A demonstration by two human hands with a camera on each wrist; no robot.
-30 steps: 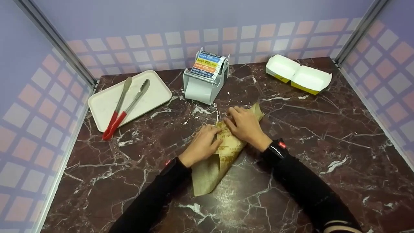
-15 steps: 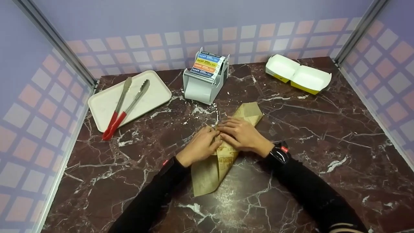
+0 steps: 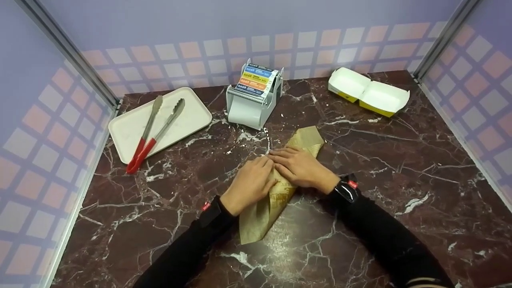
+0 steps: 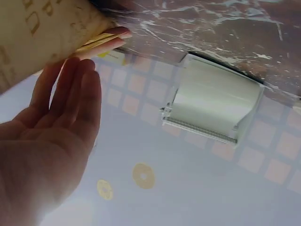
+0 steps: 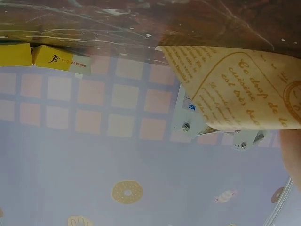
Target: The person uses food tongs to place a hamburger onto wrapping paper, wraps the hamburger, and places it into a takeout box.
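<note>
Two hands (image 3: 249, 183) (image 3: 302, 168), one wrapper (image 3: 281, 196)

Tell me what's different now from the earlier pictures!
The right hand slid left across the paper wrap, closer to the left hand, uncovering more of the wrap's far end. The tongs, tray, dispenser and box stayed put.

1. Middle's blocked: your left hand (image 3: 249, 183) and right hand (image 3: 306, 168) meet over the paper wrap (image 3: 282, 194).
2. Dispenser (image 3: 250, 106) stands upright beyond them, near; blocks you straight ahead.
3. Only a slim gap for you between dispenser and tray (image 3: 192, 110).
4. Tongs (image 3: 165, 127) lie across the tray, handles overhanging its near edge; snag point.
5. Wider lane between dispenser and opened carton (image 3: 384, 98), stopping at the back wall (image 3: 304, 20).
6. Your widest room: table (image 3: 436, 192) right of your right sleeve (image 3: 384, 232).
</note>
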